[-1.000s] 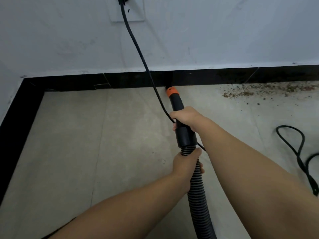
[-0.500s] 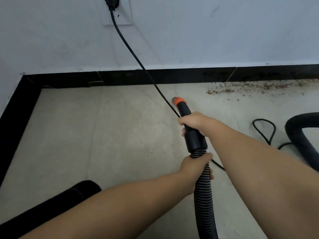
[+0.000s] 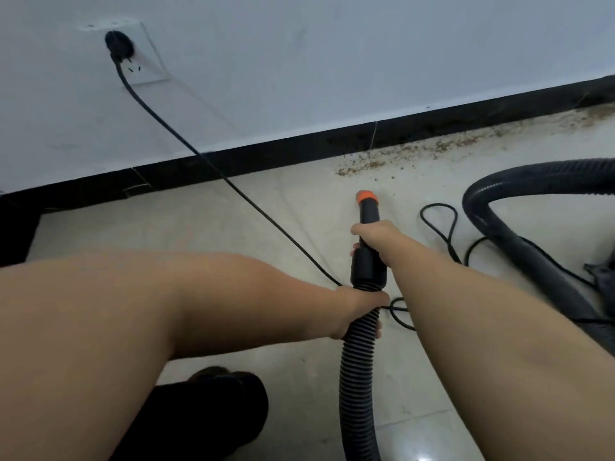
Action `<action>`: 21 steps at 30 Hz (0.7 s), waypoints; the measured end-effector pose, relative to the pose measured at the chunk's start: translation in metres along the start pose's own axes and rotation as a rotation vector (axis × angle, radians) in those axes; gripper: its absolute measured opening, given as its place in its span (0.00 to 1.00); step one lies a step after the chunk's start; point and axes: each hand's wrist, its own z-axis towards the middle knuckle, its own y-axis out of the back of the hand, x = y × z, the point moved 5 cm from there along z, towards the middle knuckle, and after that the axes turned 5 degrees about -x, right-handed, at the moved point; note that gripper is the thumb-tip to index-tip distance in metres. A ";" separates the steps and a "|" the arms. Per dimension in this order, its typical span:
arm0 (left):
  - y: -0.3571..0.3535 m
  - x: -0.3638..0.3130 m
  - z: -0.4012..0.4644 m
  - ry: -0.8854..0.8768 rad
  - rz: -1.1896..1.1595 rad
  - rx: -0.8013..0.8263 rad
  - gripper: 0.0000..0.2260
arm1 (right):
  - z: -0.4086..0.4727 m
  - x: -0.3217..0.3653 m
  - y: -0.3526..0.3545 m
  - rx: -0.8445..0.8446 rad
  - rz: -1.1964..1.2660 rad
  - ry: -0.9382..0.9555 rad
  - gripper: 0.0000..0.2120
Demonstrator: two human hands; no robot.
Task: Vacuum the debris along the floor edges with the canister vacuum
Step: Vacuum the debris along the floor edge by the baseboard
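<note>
— Where is the vacuum nozzle (image 3: 367, 224)?
— Out over the pale floor (image 3: 159, 234), pointing toward the wall. Its orange tip (image 3: 366, 196) sits short of the black baseboard (image 3: 289, 154), with the near end of the brown debris (image 3: 362, 166) just beyond it. The crumbs trail off to the right along the floor edge.

— How do the hands hold it?
— The right hand (image 3: 376, 236) reaches forward on a nearly straight arm, fingers wrapped round the black rigid tube behind the tip. The left hand (image 3: 361, 311) is nearer the body, its forearm crossing in from the left; it grasps the ribbed hose (image 3: 357, 377) just below the tube's collar, thumb lying across the ribs.

— And the hose?
— It drops from the left hand toward the bottom edge. A second loop of hose (image 3: 519, 181) arcs at the right.

— The cord?
— The power cord (image 3: 213, 161) runs from a plug (image 3: 118, 44) in the wall socket (image 3: 146, 61), slants down past the left wrist, and lies in loose loops on the floor right of the nozzle.

— Anything else?
— A dark shape by the lower edge, under the left arm; I cannot tell what it is.
</note>
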 end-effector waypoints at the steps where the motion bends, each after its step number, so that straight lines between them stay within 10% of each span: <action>1: -0.002 -0.003 -0.001 0.012 0.036 0.015 0.12 | 0.000 -0.001 0.005 0.003 0.023 -0.008 0.11; 21: -0.059 -0.053 0.048 -0.114 -0.047 0.136 0.09 | 0.046 0.019 0.086 -0.180 -0.023 -0.027 0.08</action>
